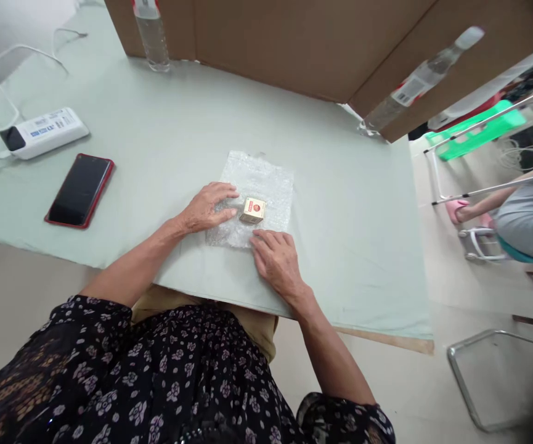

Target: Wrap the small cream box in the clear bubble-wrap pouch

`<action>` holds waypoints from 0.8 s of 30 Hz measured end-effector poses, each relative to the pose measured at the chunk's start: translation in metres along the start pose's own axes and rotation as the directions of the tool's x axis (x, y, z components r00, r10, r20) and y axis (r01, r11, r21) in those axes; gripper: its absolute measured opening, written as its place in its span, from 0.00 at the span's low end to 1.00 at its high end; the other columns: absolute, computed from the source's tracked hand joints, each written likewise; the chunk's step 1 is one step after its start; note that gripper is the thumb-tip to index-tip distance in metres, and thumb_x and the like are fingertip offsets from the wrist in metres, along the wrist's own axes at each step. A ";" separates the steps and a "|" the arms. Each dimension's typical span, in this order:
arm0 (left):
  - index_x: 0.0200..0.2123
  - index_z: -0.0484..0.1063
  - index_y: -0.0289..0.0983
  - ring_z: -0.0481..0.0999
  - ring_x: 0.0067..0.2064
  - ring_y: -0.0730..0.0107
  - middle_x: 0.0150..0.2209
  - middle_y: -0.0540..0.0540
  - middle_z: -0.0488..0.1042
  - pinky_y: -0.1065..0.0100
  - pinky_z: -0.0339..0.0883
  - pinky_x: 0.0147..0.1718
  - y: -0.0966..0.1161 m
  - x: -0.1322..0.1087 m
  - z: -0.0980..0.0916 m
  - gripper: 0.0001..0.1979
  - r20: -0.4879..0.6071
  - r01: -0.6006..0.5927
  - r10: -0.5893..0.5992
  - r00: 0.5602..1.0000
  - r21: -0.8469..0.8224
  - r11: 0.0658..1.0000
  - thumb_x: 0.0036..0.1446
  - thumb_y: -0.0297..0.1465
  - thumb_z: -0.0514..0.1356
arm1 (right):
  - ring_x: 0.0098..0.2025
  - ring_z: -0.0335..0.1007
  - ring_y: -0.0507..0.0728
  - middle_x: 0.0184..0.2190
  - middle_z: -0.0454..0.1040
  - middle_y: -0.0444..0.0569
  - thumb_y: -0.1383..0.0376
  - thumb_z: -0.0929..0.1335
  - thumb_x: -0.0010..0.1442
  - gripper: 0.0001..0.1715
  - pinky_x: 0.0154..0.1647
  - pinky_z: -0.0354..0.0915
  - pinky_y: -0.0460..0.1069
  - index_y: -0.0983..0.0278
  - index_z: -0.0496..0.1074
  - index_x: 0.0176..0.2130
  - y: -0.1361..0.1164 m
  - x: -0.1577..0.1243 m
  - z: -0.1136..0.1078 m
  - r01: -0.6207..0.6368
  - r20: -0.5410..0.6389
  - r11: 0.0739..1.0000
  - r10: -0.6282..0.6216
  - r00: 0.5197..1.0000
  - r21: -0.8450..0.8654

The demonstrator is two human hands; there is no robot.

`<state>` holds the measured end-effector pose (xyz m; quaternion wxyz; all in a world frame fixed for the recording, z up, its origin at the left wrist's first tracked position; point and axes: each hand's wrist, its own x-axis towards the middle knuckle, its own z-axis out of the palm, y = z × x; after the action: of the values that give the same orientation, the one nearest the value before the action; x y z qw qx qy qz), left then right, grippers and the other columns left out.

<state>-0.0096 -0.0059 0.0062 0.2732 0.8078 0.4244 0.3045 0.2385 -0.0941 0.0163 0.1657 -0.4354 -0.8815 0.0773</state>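
Note:
A small cream box with red print (252, 210) sits on a sheet of clear bubble wrap (275, 185), which is spread on the table. My left hand (207, 207) rests over the sheet's left side, its thumb and fingers apart and pointing at the box, without touching it. At the near edge of the wrap lies my right hand (276, 258), below the box, fingers stretched over the sheet's edge. Neither hand shows anything held, though the underside of the right fingers is hidden.
On the pale green tablecloth (353, 246) lie a red-cased phone (80, 191) and a white power strip (50, 132) with cables. Cardboard panels (266, 43) stand behind, with one water bottle (152, 37) at left and another bottle (414, 86) at right. Someone sits off to the right.

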 end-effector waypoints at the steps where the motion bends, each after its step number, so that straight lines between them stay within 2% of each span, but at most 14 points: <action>1: 0.53 0.75 0.38 0.70 0.63 0.53 0.59 0.37 0.75 0.48 0.61 0.65 0.001 -0.001 0.000 0.23 0.005 -0.008 0.008 1.000 -0.018 1.000 0.61 0.45 0.59 | 0.50 0.73 0.65 0.51 0.80 0.54 0.72 0.64 0.65 0.14 0.50 0.64 0.61 0.60 0.76 0.46 0.000 0.005 0.002 -0.001 -0.040 1.000 0.001 0.999 -0.011; 4: 0.53 0.76 0.39 0.69 0.64 0.51 0.59 0.37 0.74 0.47 0.61 0.65 0.005 -0.001 0.000 0.25 0.041 -0.035 0.038 0.998 -0.075 0.997 0.60 0.49 0.60 | 0.45 0.74 0.62 0.45 0.81 0.50 0.70 0.63 0.68 0.12 0.47 0.63 0.59 0.58 0.76 0.42 0.003 0.020 -0.003 -0.010 -0.131 0.999 0.006 0.991 -0.036; 7: 0.54 0.76 0.40 0.68 0.65 0.50 0.61 0.38 0.73 0.47 0.60 0.65 0.009 -0.001 -0.001 0.29 0.076 -0.050 0.058 0.995 -0.100 0.994 0.57 0.52 0.62 | 0.45 0.73 0.62 0.46 0.80 0.50 0.67 0.64 0.68 0.10 0.47 0.63 0.59 0.58 0.75 0.39 0.009 0.031 -0.013 -0.046 -0.185 0.999 0.040 0.982 -0.025; 11: 0.55 0.75 0.41 0.68 0.65 0.49 0.62 0.37 0.72 0.47 0.60 0.65 0.012 -0.001 -0.001 0.31 0.093 -0.044 0.049 0.994 -0.054 0.998 0.53 0.50 0.67 | 0.50 0.74 0.62 0.48 0.79 0.51 0.66 0.65 0.65 0.07 0.50 0.66 0.59 0.58 0.73 0.37 0.024 0.043 -0.009 -0.115 -0.244 0.986 0.142 0.959 0.121; 13: 0.52 0.75 0.41 0.69 0.65 0.49 0.62 0.38 0.72 0.47 0.61 0.64 0.014 -0.001 0.000 0.27 0.069 -0.021 0.021 0.997 -0.001 1.000 0.52 0.46 0.68 | 0.52 0.75 0.62 0.48 0.79 0.52 0.65 0.65 0.65 0.06 0.52 0.67 0.59 0.58 0.72 0.37 0.032 0.048 -0.003 -0.161 -0.250 0.956 0.223 0.942 0.245; 16: 0.43 0.77 0.40 0.73 0.62 0.52 0.59 0.39 0.75 0.48 0.65 0.61 0.016 0.001 0.007 0.15 -0.001 0.033 -0.033 0.999 0.015 0.999 0.55 0.41 0.66 | 0.54 0.75 0.61 0.51 0.78 0.53 0.59 0.65 0.67 0.08 0.55 0.69 0.59 0.58 0.71 0.36 0.037 0.053 0.004 -0.196 -0.240 0.897 0.307 0.921 0.397; 18: 0.37 0.75 0.39 0.76 0.58 0.55 0.55 0.39 0.78 0.51 0.68 0.59 0.019 0.003 0.013 0.10 -0.053 0.070 -0.073 0.996 -0.057 0.996 0.57 0.39 0.64 | 0.54 0.75 0.61 0.51 0.78 0.53 0.56 0.65 0.67 0.10 0.56 0.69 0.59 0.58 0.71 0.36 0.037 0.054 0.006 -0.195 -0.235 0.873 0.325 0.916 0.447; 21: 0.32 0.73 0.38 0.79 0.55 0.57 0.53 0.38 0.80 0.54 0.70 0.56 0.026 0.007 0.021 0.10 -0.105 0.123 -0.147 0.984 -0.206 0.971 0.58 0.39 0.62 | 0.52 0.76 0.61 0.49 0.80 0.52 0.56 0.65 0.68 0.10 0.55 0.69 0.58 0.58 0.70 0.36 0.033 0.054 0.009 -0.187 -0.248 0.865 0.330 0.911 0.465; 24: 0.30 0.73 0.37 0.80 0.51 0.58 0.52 0.38 0.80 0.58 0.71 0.50 0.032 0.011 0.023 0.11 -0.081 0.179 -0.218 0.973 -0.337 0.924 0.57 0.39 0.62 | 0.52 0.77 0.61 0.48 0.80 0.52 0.57 0.65 0.68 0.10 0.54 0.69 0.57 0.58 0.71 0.36 0.031 0.052 0.013 -0.171 -0.282 0.883 0.316 0.906 0.437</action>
<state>0.0288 -0.0163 0.0156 0.4079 0.6846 0.4629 0.3882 0.2273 -0.0342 0.0076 0.3923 -0.5075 -0.7407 0.1997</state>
